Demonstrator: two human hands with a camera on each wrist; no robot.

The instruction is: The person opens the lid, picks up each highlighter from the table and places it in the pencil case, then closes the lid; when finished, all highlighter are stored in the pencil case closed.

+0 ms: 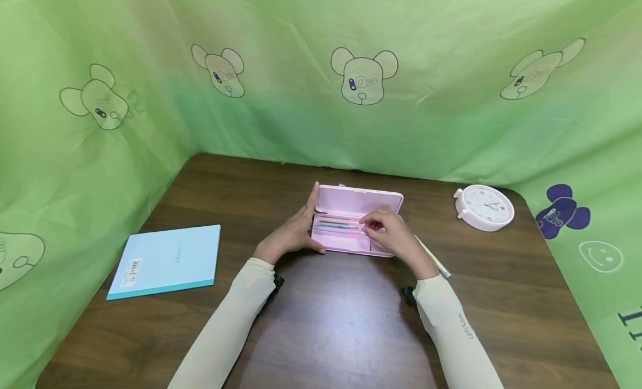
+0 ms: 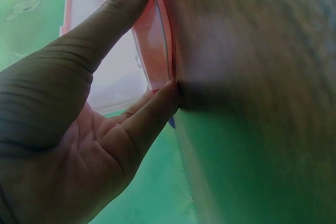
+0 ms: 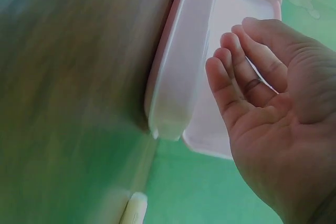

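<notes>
A pink pencil case (image 1: pixel 351 244) stands on the table with its lid (image 1: pixel 358 199) raised at the back. Several slim pens (image 1: pixel 336 224) in pastel colours lie side by side in it. My left hand (image 1: pixel 296 230) grips the case's left end; in the left wrist view the thumb (image 2: pixel 113 19) lies on its near edge and the fingers reach its far side. Over the right part of the case is my right hand (image 1: pixel 391 233), its loosely bent fingertips near the pen ends. The right wrist view shows nothing held between those fingers (image 3: pixel 244 72).
A light blue notebook (image 1: pixel 170 261) lies at the left of the table. A white round clock (image 1: pixel 484 208) is at the back right. Partly behind the right forearm lies a thin pale stick-like item (image 1: pixel 431 255). Green printed cloth (image 1: pixel 281 121) surrounds the table.
</notes>
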